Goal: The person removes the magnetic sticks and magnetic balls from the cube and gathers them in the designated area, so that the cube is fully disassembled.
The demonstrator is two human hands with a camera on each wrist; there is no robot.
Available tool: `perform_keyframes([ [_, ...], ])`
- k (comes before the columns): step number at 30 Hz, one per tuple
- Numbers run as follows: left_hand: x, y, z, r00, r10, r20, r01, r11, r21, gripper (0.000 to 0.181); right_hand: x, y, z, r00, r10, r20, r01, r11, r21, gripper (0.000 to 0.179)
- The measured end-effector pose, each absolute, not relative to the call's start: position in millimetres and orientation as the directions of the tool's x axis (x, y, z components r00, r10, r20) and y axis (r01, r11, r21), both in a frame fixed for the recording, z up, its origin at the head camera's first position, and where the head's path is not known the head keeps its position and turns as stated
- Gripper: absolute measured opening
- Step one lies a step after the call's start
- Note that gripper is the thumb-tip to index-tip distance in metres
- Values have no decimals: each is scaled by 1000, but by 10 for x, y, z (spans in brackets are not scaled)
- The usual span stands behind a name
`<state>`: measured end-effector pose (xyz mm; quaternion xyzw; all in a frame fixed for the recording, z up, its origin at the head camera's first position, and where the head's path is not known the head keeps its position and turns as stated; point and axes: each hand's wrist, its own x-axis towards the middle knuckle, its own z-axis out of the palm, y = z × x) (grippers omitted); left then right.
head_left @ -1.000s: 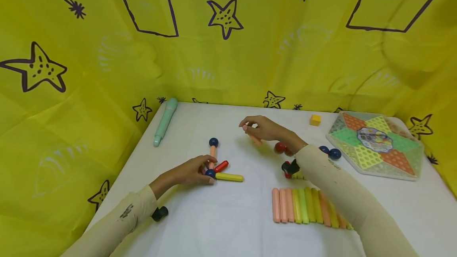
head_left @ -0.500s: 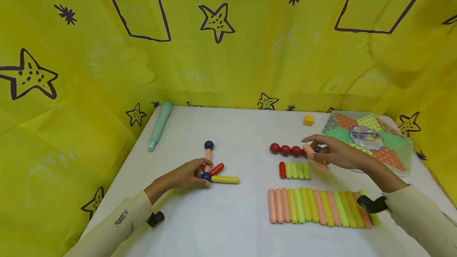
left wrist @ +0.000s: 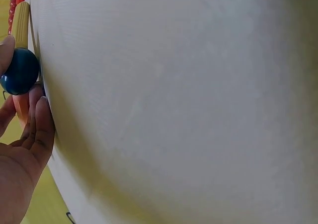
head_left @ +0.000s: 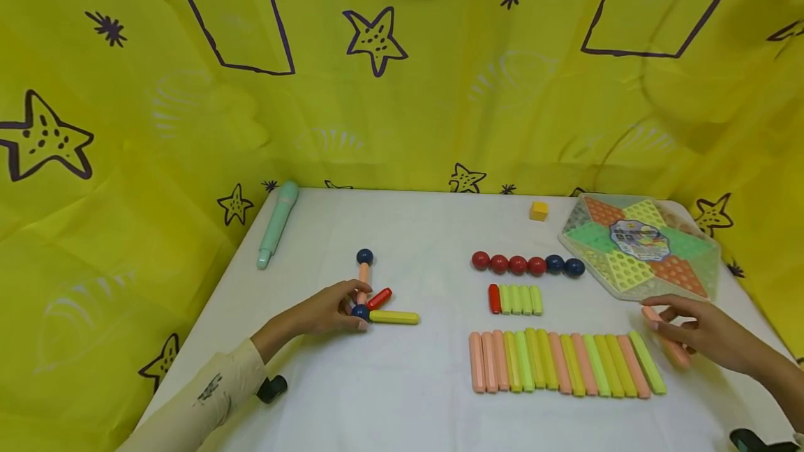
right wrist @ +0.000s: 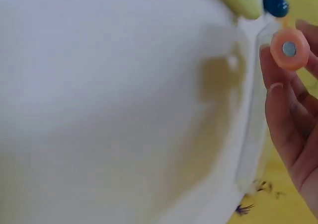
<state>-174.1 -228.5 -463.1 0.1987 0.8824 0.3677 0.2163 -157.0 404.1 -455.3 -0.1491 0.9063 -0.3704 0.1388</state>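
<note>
My left hand (head_left: 326, 311) grips a dark blue ball (head_left: 360, 312) between thumb and fingers, and the ball shows close up in the left wrist view. Joined at that ball are a peach magnetic stick (head_left: 363, 273), a short red stick (head_left: 380, 298) and a yellow stick (head_left: 396, 317). A second blue ball (head_left: 365, 257) caps the far end of the peach one. Over at the right, my right hand (head_left: 712, 333) pinches another peach magnetic stick (head_left: 675, 352), held beside the end of a long row. Its silver magnet end (right wrist: 289, 49) faces the right wrist camera.
Several long sticks (head_left: 560, 363) lie side by side at front right. Behind them come short sticks (head_left: 515, 300), then red and blue balls (head_left: 518, 266). A patterned plastic box (head_left: 641, 246), a yellow cube (head_left: 538, 211) and a mint-green tube (head_left: 276, 225) sit near the yellow curtain (head_left: 402, 124).
My right hand has carried the peach stick from mid-table rightward and toward me, past the balls to the row's right end. The left hand keeps its grip on the blue ball.
</note>
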Motion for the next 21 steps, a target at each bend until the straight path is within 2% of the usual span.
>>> perform_keyframes([
  [4, -1733, -2301, -4648, -830, 507, -233, 192, 652, 733, 64, -1488, 4091, -4675, -950, -235, -207, -79, 821, -565, 40],
  [7, -1732, -2303, -4654, -833, 503, -229, 194, 654, 731, 64, -1468, 4073, -4687, -951, -192, -243, -43, 859, -511, 42],
  [15, -1728, -2308, -4653, -839, 490, -238, 185, 667, 721, 63, -1463, 4020, -4592, -909, -232, -345, -2, 833, -554, 51],
  [21, -1712, -2321, -4647, -840, 487, -240, 176, 663, 728, 64, -1485, 3983, -4603, -894, -262, -362, -3, 813, -583, 51],
])
